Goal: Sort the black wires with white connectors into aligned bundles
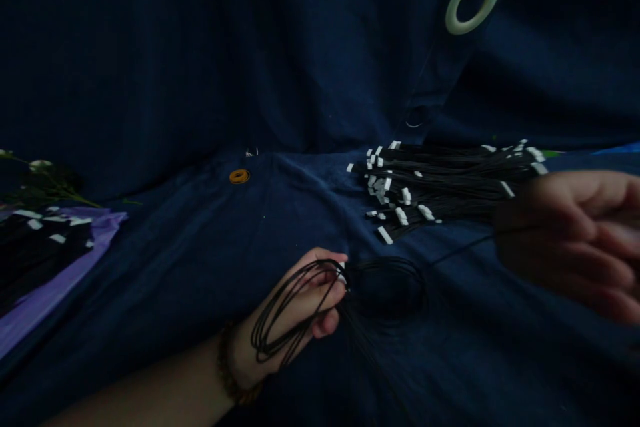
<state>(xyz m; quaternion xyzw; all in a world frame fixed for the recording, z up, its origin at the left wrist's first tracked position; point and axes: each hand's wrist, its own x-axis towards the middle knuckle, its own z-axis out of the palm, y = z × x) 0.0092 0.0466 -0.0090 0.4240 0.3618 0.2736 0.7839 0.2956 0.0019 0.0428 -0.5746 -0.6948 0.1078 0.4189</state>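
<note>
Near the bottom middle, my left hand point(313, 297) pinches a looped black cable point(270, 320) close to its white connector point(341, 272). Loops of the cable hang over the back of the hand and spread out to the right of the fingertips. My right hand point(595, 240), blurred at the right edge, has its fingers curled. A single black strand runs from the loops towards it, but the place where the fingers meet the strand is hard to see.
A pile of black cables point(450, 173) with white connectors lies behind my hands. Yellow-brown rubber bands point(239, 177) rest on the dark blue cloth point(200, 267). At left are more cables point(45, 247) on a purple bag point(107, 227), beside white flowers point(40, 165).
</note>
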